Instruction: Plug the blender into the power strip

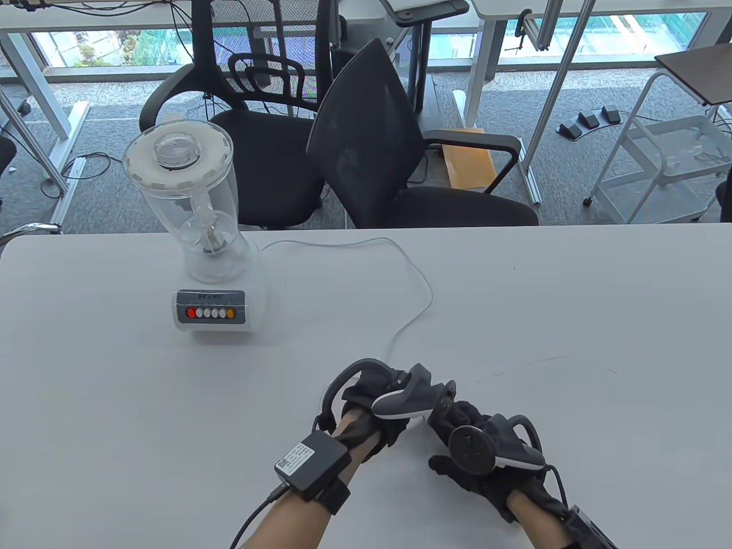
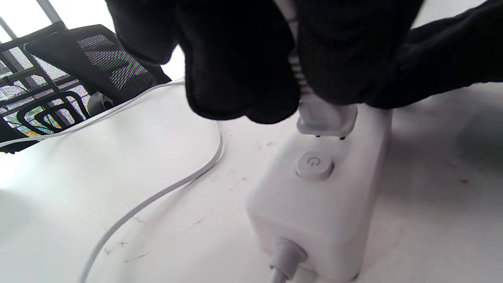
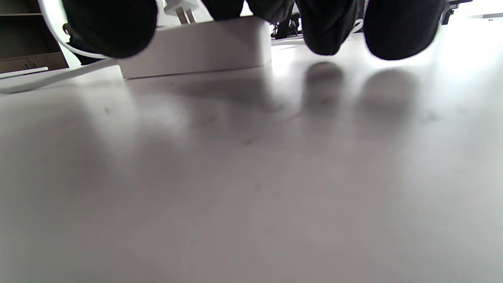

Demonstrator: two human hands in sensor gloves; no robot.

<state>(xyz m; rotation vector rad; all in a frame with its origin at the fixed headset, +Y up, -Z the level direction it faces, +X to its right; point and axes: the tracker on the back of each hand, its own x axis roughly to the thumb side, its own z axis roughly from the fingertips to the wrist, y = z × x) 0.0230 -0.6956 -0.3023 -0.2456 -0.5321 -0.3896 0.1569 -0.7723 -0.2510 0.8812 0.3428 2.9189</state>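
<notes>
The white blender (image 1: 200,229) stands at the table's left, and its white cord (image 1: 412,269) runs to my hands. My left hand (image 1: 377,400) pinches the white plug (image 2: 326,122) and holds it upright on the white power strip (image 2: 322,196), just behind the strip's round power button (image 2: 314,165). The dark prong tips still show between plug and strip. My right hand (image 1: 474,452) holds the strip's far end (image 2: 393,106). In the right wrist view the plug (image 3: 182,10) stands above the strip (image 3: 196,47), with my fingertips (image 3: 393,31) near the tabletop. In the table view my hands hide the strip.
The strip's own cable (image 2: 287,259) leaves its near end. Two black office chairs (image 1: 400,143) stand behind the table's far edge. The blender cord (image 2: 165,188) curves across the table left of the strip.
</notes>
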